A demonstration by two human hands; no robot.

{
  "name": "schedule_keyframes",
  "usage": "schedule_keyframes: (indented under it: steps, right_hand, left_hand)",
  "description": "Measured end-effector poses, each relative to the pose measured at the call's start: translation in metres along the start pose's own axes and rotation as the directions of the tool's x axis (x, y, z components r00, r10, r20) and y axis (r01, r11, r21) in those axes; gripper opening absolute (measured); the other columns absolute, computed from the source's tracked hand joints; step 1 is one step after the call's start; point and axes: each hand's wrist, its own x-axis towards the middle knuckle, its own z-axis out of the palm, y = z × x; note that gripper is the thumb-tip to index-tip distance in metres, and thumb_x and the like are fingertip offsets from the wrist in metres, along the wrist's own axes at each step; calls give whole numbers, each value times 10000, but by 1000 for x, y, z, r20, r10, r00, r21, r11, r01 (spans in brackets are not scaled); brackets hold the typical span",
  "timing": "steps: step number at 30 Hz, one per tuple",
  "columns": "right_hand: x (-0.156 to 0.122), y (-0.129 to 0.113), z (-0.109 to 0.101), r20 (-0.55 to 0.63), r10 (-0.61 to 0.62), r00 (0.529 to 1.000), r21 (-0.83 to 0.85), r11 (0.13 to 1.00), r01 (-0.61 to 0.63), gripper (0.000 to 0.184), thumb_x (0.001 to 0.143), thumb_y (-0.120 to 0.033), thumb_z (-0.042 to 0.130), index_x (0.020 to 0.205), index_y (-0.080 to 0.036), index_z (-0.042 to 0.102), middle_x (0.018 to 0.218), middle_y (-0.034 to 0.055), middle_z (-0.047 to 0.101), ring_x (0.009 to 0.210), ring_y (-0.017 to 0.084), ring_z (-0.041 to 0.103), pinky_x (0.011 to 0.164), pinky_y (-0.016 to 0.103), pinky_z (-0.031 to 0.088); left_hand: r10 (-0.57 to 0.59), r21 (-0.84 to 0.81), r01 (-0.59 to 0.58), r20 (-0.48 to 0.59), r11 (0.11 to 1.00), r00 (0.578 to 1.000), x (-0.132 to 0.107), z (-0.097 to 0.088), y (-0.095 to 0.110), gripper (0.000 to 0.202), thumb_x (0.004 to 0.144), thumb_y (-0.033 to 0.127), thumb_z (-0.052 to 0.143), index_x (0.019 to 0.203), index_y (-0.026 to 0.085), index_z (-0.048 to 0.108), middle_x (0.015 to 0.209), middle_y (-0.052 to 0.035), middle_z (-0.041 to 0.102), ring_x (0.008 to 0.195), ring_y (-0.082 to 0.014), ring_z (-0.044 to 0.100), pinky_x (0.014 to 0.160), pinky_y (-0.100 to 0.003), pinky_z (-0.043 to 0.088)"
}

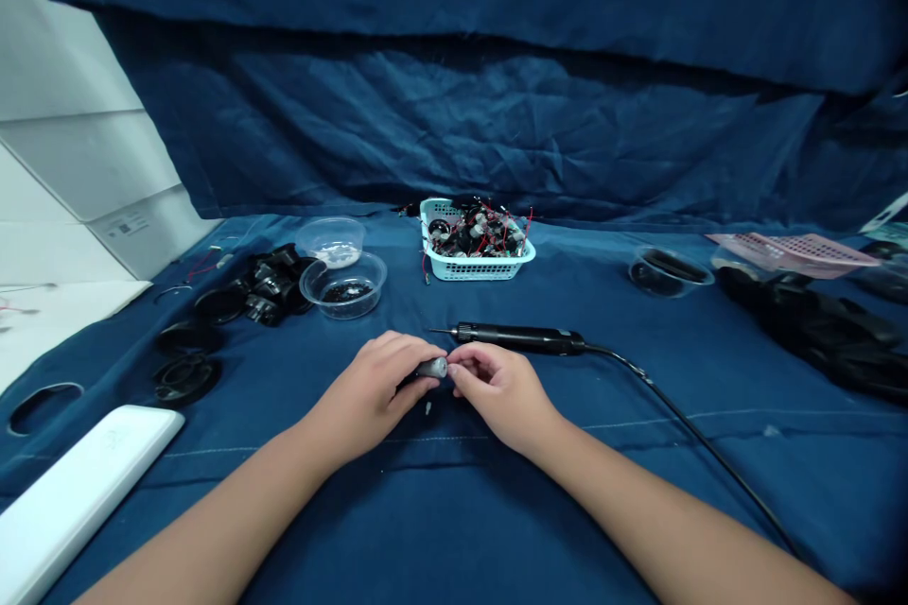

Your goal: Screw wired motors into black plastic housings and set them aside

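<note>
A small grey cylindrical part (432,368) sits between the thumb and fingers of my left hand (365,397), its round end facing right. My right hand (507,397) is closed in a pinch right at that end; whatever its fingertips hold is too small to make out. Just behind my right hand lies a black electric screwdriver (521,338), its thin bit pointing left and its cord running off to the lower right. A tiny pale piece (427,408) rests on the blue cloth below my hands.
A light blue basket (475,271) of wired parts stands at the back. Two clear tubs (343,307) and black round parts (188,378) are on the left, near a white slab (92,492). Another tub (671,279), a pink basket (801,250) and black items (815,326) lie right.
</note>
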Motion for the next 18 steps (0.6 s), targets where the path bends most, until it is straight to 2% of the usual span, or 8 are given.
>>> schedule_keyframes:
  steps: [7,13,18]
  right_hand:
    - [1,-9,-2,3,90,996,-46,995,-90,124,931,-236,632,924,-217,755,731,-26,700,706,149,686,682,265,500]
    - [2,-8,-3,-7,33,999,-203,979,-34,129,912,-203,640,894,-228,766,764,-24,700,720,144,642,678,272,462]
    - [-1,-10,-3,27,-70,997,-283,956,75,152,902,-149,651,903,-229,780,821,-20,720,758,135,639,705,267,462]
  left_hand:
    - [3,29,-2,-20,1000,1000,0,0,-1,270,1068,302,582,1338,309,602,1284,-14,713,1189,-200,607,1028,-385,459]
    - [-39,21,42,-97,999,994,1,-2,4,262,1068,340,573,1323,287,601,1257,-16,718,1169,-197,626,1024,-377,480]
    - [-69,37,72,-87,997,994,1,-1,3,284,1061,354,563,1338,295,587,1256,-11,714,1169,-202,629,1022,-387,481]
